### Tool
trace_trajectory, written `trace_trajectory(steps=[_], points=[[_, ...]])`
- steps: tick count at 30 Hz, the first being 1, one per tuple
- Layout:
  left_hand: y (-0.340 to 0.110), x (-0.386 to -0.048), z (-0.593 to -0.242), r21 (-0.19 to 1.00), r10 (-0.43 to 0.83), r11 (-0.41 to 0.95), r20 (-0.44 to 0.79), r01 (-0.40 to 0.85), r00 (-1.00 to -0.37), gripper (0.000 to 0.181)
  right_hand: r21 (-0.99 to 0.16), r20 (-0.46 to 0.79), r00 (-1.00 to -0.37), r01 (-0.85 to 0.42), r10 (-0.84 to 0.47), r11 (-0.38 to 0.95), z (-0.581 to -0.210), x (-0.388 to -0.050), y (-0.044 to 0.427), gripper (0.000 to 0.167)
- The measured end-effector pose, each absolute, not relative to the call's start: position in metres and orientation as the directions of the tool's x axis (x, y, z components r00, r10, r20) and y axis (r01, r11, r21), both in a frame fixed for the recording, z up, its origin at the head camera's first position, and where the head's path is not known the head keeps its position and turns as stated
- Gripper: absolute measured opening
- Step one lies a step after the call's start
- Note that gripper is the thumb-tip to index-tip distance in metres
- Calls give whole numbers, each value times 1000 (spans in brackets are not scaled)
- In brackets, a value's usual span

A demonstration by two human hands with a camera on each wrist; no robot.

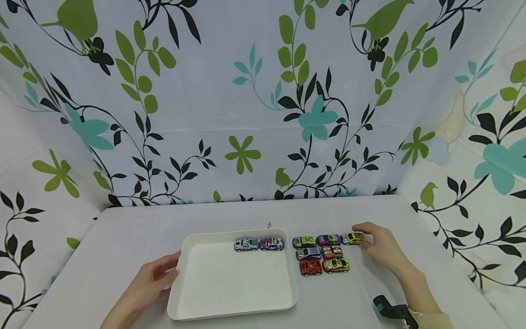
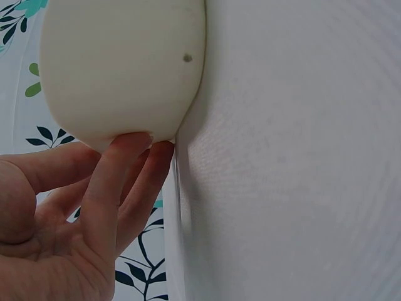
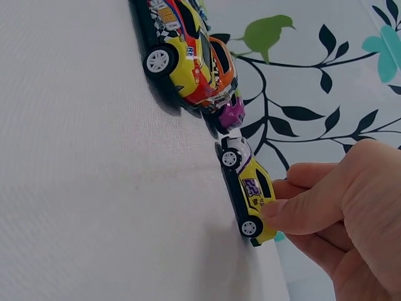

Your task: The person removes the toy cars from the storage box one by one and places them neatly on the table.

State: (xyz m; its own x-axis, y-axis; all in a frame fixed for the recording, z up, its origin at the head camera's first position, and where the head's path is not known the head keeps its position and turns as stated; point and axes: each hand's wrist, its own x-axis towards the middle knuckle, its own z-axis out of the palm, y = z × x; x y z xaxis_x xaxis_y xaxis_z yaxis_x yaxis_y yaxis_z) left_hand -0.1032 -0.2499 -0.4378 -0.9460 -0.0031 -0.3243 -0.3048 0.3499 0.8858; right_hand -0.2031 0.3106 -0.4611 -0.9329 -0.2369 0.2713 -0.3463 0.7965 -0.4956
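At the left side of a white tray [image 1: 230, 278], my left hand [image 1: 148, 283] holds the rim. The left wrist view shows the fingertips against the tray's outer wall [image 2: 125, 75]. Two toy cars stand end to end inside the tray along its far edge, a silver one [image 1: 246, 245] and a purple-and-white one [image 1: 271, 244]. My right hand [image 1: 386, 246] pinches a yellow-and-white toy car [image 3: 254, 188] by its rear end. That car is at the right end of the far row outside the tray, behind a purple toy car [image 1: 328, 239].
Right of the tray, several more toy cars stand close together in rows, including a green one [image 1: 304, 241], a red one [image 1: 310, 267] and a yellow-and-red one [image 1: 336, 264]. A patterned curtain [image 1: 205, 114] rises behind the white table [image 1: 135, 228].
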Motion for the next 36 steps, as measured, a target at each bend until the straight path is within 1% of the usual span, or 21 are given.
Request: trace_trajectory(steps=[5, 10, 19, 24, 32, 36], points=[[-250, -103, -438, 885, -6, 348, -326, -308, -945, 56, -485, 272, -932, -349, -240, 802, -459, -202, 308, 41], [-250, -103, -439, 884, -8, 350, -328, -310, -945, 55, -466, 308, -916, -380, -257, 799, -456, -201, 302, 38], [-250, -103, -439, 885, -7, 353, -323, -305, -946, 55, -469, 326, -903, -412, -281, 781, -444, -195, 287, 39], [-251, -103, -439, 887, 0, 355, -315, -294, -949, 55, -467, 344, -885, -450, -312, 761, -437, -191, 273, 37], [-251, -103, -439, 877, -4, 382, -313, -291, -950, 55, -491, 325, -878, -475, -352, 730, -428, -181, 250, 37], [-249, -104, -437, 877, -2, 382, -314, -291, -949, 54, -480, 339, -866, -495, -368, 724, -425, -178, 238, 36]])
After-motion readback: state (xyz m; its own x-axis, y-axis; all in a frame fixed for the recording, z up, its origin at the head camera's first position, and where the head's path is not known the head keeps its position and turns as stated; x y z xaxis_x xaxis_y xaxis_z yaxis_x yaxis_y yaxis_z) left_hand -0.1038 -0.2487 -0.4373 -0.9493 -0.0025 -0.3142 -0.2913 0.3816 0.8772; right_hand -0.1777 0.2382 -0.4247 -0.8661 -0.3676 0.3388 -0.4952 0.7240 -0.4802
